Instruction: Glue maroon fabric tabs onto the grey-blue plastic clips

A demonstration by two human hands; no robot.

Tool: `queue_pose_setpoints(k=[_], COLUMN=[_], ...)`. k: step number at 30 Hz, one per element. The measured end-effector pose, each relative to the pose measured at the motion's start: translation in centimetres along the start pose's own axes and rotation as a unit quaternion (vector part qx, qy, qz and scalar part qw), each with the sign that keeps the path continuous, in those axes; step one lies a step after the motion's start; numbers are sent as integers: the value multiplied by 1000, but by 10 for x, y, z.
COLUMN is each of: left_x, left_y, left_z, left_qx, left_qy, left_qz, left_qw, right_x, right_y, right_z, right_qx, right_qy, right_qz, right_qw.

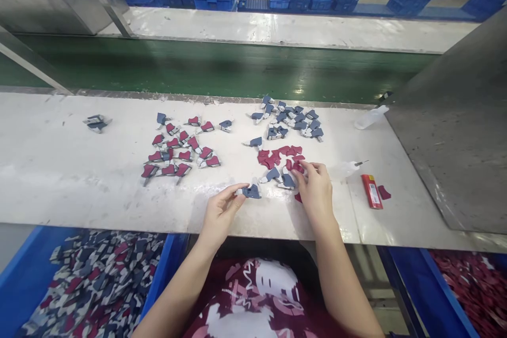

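Note:
My left hand (222,212) pinches a blue-and-grey plastic part (251,191) between thumb and fingertips, just over the white bench. My right hand (318,190) has its thumb and fingers closed around a small dark-red plastic piece (298,167) at the edge of a loose pile of red pieces (271,159). Between the hands lie two more blue-and-grey parts (273,174). Another red piece (298,197) shows partly beneath my right hand. Behind the red pile is a group of blue-and-grey parts (299,116).
Grey parts with red faces (184,156) lie grouped on the left. On the right are a needle-tipped bottle (348,168), a clear bottle (371,117) and a red lighter-shaped item (372,191). Blue bins (171,253) of parts stand below the bench. A green strip (222,68) runs behind.

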State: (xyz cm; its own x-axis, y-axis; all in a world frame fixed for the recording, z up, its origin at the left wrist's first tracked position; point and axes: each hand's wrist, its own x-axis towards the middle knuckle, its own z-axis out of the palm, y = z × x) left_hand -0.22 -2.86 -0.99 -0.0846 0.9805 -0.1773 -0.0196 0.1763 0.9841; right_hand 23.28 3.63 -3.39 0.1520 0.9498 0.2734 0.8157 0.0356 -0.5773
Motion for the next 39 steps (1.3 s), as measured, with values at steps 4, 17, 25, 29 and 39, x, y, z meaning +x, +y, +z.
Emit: queue_pose_setpoints(k=[4,17,25,29,39], left_x=[-2,-9,-11,-19,-24], left_y=[2,23,21,22,26], left_z=[6,15,17,23,31], left_qx=[-144,-288,-49,64,105], left_qy=[-39,-84,24,59,36], left_qz=[-37,-73,9,63,146], left_qw=[988,951,998,994,983], right_x=[7,-15,-48,-60,-61], right_y=[1,-26,-67,-85,-92], right_z=[1,-30,-59,-57,-41], right_qx=[-4,168,422,448,467], right_qy=[-15,-2,-57,-57,0], right_qz=[31,81,166,161,183], right_qw=[999,983,889,878,865])
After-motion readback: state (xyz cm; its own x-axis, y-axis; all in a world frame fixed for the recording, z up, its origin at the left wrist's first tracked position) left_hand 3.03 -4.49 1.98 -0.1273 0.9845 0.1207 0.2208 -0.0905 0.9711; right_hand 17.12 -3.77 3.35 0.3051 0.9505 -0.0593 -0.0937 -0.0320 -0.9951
